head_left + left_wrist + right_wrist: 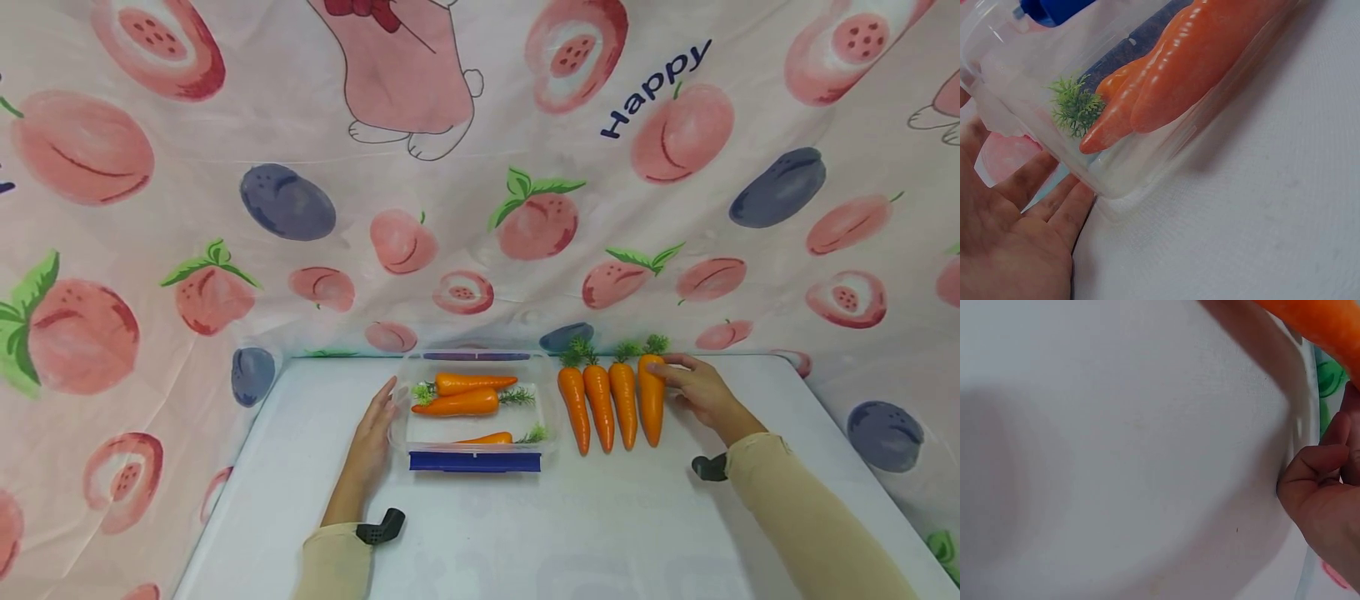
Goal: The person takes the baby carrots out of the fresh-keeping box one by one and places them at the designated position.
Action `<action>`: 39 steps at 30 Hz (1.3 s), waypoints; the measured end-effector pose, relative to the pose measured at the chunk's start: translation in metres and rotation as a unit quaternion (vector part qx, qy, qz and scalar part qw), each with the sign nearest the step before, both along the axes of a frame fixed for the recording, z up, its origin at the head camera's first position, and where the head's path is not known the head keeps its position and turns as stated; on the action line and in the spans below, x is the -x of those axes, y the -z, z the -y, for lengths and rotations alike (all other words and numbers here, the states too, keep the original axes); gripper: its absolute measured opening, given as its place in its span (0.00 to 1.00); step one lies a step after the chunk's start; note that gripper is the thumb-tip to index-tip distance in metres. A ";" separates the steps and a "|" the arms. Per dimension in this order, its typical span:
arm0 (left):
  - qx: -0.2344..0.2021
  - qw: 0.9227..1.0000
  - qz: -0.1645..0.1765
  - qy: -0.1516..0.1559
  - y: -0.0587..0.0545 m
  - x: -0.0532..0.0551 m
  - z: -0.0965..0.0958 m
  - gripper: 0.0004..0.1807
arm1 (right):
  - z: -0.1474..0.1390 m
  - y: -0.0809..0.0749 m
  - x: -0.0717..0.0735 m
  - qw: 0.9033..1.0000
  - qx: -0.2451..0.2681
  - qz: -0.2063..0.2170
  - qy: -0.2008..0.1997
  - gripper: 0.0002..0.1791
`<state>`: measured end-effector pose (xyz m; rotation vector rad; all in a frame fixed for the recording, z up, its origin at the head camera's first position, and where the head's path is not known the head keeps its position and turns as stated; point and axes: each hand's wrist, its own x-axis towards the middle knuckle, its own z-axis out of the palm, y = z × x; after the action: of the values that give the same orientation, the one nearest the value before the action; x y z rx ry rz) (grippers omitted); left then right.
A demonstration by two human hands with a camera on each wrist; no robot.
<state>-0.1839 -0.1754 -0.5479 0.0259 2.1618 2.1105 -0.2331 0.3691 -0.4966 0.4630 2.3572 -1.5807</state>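
A clear plastic box point(551, 421) with blue clips stands on the white table, three orange carrots visible inside it, one a carrot point(461, 403) with its leaves to the right. My left hand point(371, 433) rests against the box's left side, fingers extended, as the left wrist view also shows with the fingers point(1066, 209) by the clear wall. To the right of the box lie several carrots in a row, leafy tops away from me. My right hand point(697, 390) pinches the rightmost carrot point(652, 400) near its top. In the right wrist view that carrot point(1322, 325) is only partly seen.
The other carrots of the row, such as this carrot point(622, 404), lie close beside the held one. Behind the white table point(600, 525) hangs a fruit-printed cloth point(465, 192). A blue clip flap point(475, 462) sticks out at the box's front.
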 end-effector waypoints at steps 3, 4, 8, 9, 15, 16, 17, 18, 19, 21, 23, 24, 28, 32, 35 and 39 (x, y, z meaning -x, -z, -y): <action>0.002 1.000 0.000 0.000 0.000 0.000 0.000 0.25 | -0.001 0.002 0.000 1.000 -0.004 0.006 -0.002 0.54; 0.002 1.000 0.000 -0.001 0.000 0.000 0.000 0.25 | -0.001 0.002 0.000 1.000 -0.005 0.009 -0.003 0.54; -0.002 1.000 0.003 -0.004 0.000 -0.001 -0.001 0.25 | 0.000 0.003 0.001 1.000 -0.012 0.012 -0.017 0.54; -0.003 1.000 0.003 -0.005 0.000 -0.001 -0.001 0.25 | 0.001 0.003 0.001 1.000 -0.014 0.013 -0.018 0.54; -0.009 1.000 -0.001 -0.005 0.001 -0.001 -0.002 0.26 | 0.000 0.002 -0.001 1.000 -0.015 0.026 -0.003 0.53; -0.009 1.000 0.000 -0.004 0.000 -0.001 -0.002 0.26 | 0.000 0.002 -0.001 1.000 -0.015 0.026 -0.002 0.53; -0.008 1.000 0.000 -0.004 0.000 -0.001 -0.002 0.26 | 0.000 0.002 -0.001 1.000 -0.017 0.025 -0.003 0.52; -0.008 1.000 -0.002 -0.003 0.000 -0.001 -0.002 0.26 | 0.000 0.003 -0.001 0.999 -0.023 0.022 -0.006 0.52; -0.007 1.000 -0.001 -0.003 0.000 -0.001 -0.002 0.26 | 0.001 0.003 -0.001 0.999 -0.030 0.019 -0.010 0.52; -0.006 1.000 -0.001 -0.003 0.000 -0.001 -0.001 0.26 | 0.002 0.003 -0.001 0.999 -0.041 0.012 -0.015 0.50; -0.002 1.000 -0.001 -0.002 0.001 0.000 -0.001 0.26 | 0.004 0.003 0.000 0.998 -0.052 0.007 -0.016 0.50; -0.001 1.000 0.000 -0.003 0.000 -0.001 0.000 0.26 | 0.004 0.004 0.000 0.998 -0.055 0.005 -0.014 0.49; 0.002 1.000 -0.002 -0.002 0.001 -0.001 0.001 0.26 | 0.004 0.004 0.000 0.998 -0.054 0.015 0.001 0.48; 0.004 1.000 -0.003 -0.002 0.000 -0.001 0.001 0.26 | 0.004 0.006 0.000 0.998 -0.055 0.025 0.008 0.48; 0.010 1.000 -0.002 -0.002 0.000 -0.001 0.000 0.25 | 0.004 0.007 0.001 0.998 -0.055 0.026 0.010 0.48; 0.020 1.000 -0.003 -0.004 0.000 0.000 0.001 0.25 | 0.004 0.008 0.002 0.998 -0.064 0.027 0.010 0.49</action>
<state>-0.1837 -0.1764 -0.5475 0.0213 2.2112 2.0733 -0.2349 0.3650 -0.5048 0.5494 2.4302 -1.4125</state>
